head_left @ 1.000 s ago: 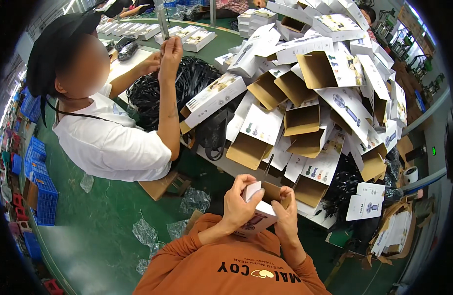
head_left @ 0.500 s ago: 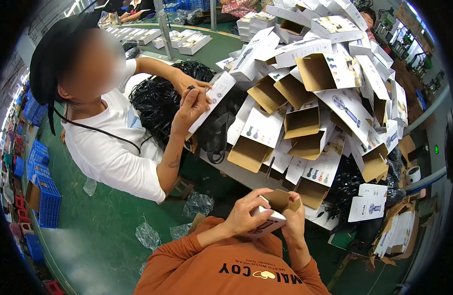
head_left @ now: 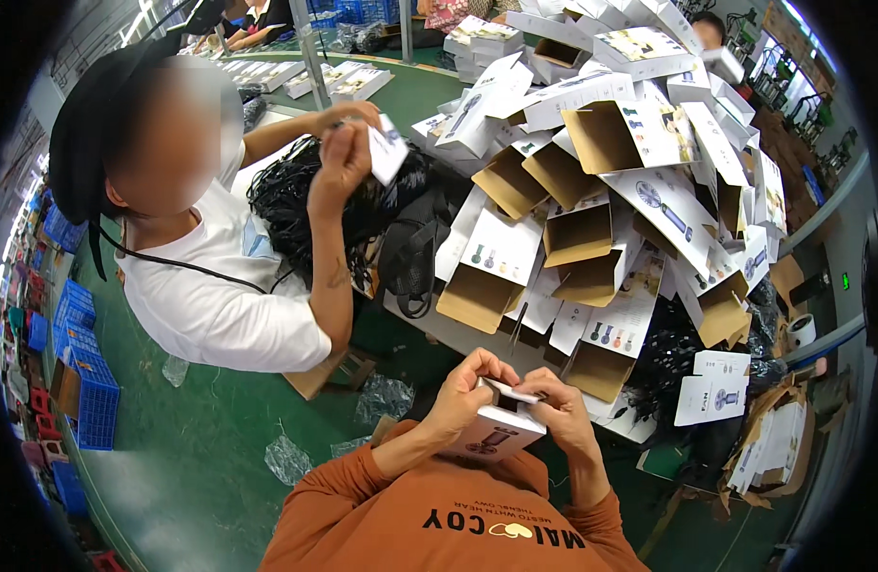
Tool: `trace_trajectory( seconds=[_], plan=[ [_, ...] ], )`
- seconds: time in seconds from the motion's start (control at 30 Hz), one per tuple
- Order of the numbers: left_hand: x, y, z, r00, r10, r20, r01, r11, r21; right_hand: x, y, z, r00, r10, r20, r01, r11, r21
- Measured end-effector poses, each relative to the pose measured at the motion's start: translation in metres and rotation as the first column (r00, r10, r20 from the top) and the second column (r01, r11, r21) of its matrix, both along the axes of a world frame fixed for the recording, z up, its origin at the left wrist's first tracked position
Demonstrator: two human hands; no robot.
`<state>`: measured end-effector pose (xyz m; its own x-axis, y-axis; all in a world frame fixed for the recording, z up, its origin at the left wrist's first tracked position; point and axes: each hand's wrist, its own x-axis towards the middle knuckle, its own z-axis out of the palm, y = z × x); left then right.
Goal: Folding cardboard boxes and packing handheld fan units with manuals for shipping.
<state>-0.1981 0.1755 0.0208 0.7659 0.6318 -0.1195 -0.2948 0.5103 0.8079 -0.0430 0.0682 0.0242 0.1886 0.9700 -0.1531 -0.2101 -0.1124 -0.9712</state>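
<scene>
Close to my body I hold a white carton (head_left: 494,440) with a dark fan printed on its side. My left hand (head_left: 465,393) grips its left side, fingers at the flap along the opening. With thumb and fingers my right hand (head_left: 559,408) pinches a flap at the opposite side. The flaps are partly folded in over the opening, and a dark gap shows between them. What lies inside the carton cannot be made out. Just beyond my hands, open cartons (head_left: 596,372) of the same kind show brown insides on the table.
White cartons (head_left: 639,200) form a tall heap on the table. At left a co-worker in a white shirt (head_left: 220,319) holds a white carton (head_left: 387,151) beside black cords (head_left: 301,195) and a black bag (head_left: 410,253). Blue crates (head_left: 88,396) stand far left; plastic bags (head_left: 286,459) lie on the floor.
The carton's raised brown flaps have been folded inward, and my fingers have moved in over the opening. The co-worker's hands have lifted leftward and away, with a carton turned end-on.
</scene>
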Motion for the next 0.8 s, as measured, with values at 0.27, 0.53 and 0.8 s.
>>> trace_trajectory(
  seconds=[0.27, 0.53, 0.8],
  plan=[
    [-0.004, -0.002, -0.021, 1.000, 0.009, -0.015, -0.009, 1.000, 0.026, 0.009, 0.003, 0.003, 0.989, 0.123, 0.079, -0.122, 0.992, -0.018],
    [-0.035, -0.028, -0.050, 0.970, -0.101, -0.220, 0.213, 0.788, 0.577, 0.018, 0.011, 0.014, 0.899, 0.254, 0.357, -0.259, 0.965, -0.033],
    [-0.035, -0.029, -0.055, 0.957, -0.072, -0.282, 0.222, 0.808, 0.546, 0.032, 0.011, 0.018, 0.864, 0.286, 0.415, -0.333, 0.942, 0.044]
  ],
)
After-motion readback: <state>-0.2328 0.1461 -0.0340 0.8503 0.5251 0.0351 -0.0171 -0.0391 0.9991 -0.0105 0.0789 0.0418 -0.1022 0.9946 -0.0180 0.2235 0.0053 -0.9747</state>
